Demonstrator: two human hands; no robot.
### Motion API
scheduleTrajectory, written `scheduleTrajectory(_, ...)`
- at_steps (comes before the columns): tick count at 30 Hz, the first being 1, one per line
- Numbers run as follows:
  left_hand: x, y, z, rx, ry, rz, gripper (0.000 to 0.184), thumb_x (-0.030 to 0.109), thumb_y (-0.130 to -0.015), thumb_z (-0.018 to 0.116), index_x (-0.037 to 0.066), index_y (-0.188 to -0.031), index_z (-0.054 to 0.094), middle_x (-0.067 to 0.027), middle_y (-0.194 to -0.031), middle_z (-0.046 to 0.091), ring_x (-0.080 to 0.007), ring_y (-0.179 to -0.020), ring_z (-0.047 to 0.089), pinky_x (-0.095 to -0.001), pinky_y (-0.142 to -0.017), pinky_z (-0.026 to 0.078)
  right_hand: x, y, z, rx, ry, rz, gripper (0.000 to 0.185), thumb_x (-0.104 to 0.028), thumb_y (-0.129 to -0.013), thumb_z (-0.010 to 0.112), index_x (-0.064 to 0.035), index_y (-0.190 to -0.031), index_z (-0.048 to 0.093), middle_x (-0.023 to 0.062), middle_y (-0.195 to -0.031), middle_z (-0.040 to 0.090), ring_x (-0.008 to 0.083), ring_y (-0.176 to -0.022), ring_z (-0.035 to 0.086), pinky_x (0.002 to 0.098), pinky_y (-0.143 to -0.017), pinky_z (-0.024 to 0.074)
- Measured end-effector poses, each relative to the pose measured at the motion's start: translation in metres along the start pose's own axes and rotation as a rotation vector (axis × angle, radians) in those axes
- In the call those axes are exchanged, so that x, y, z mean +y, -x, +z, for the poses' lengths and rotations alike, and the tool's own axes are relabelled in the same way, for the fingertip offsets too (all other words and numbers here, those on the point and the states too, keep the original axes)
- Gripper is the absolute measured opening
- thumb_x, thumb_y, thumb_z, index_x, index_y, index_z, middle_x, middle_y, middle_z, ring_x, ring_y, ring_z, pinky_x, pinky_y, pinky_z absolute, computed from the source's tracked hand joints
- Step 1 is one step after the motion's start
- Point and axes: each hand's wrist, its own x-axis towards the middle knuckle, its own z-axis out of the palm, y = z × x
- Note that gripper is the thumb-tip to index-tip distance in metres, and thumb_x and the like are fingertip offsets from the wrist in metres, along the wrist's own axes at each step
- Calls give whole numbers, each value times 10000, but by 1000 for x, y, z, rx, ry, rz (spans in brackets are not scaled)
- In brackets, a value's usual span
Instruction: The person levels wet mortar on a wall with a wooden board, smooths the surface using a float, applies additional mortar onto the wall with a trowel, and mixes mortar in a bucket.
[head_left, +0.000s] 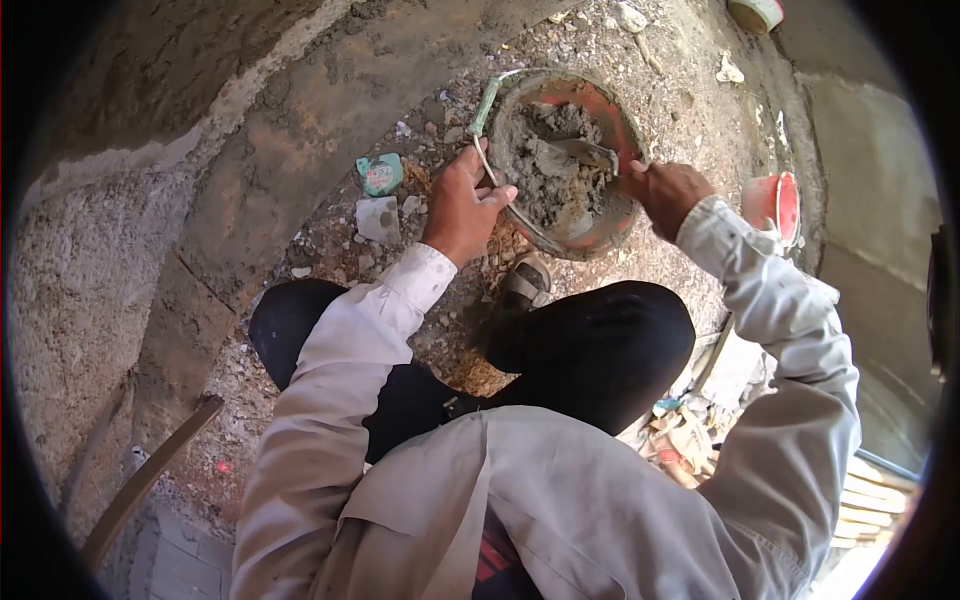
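Observation:
A round orange pan [622, 112] stands on the rubble-strewn ground, with wet grey mortar [545, 175] inside. My left hand [465, 205] is closed on the pan's wire handle [488, 165] at its left side; a green wrap covers part of the handle above my fingers. At the right rim my right hand [665, 195] is wrapped round the handle of a trowel [587, 153]. The trowel's metal blade lies in the mortar, pointing left.
A red and white bucket [770, 208] stands at the right, another container [755, 14] at the top right. Left of the pan lie a green packet [380, 174] and a pale block [377, 219]. A wooden handle [150, 480] slants at lower left. Walls rise on both sides.

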Motion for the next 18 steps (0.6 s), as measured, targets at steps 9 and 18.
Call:
scheduleTrajectory(9, -16, -9, -8, -35, -84, 85, 833, -1, -799, 720, -117, -1455, 220, -249, -1422, 431, -261, -1287, 471, -352, -1076, 374, 38, -119, 56, -109, 100, -87, 360, -41, -767, 583, -95, -1122, 607, 162, -915, 656, 351, -872, 661, 446, -727, 553)
scheduleTrajectory(18, -17, -8, -9, -63, -68, 43, 830, 15, -835, 693, -111, -1470, 174, -227, -1453, 400, -261, -1305, 446, -354, -1095, 348, 8, 6, -4, -93, 70, -260, 401, -4, -681, 606, -65, -1075, 558, 195, -860, 640, 372, -812, 657, 462, -726, 550)
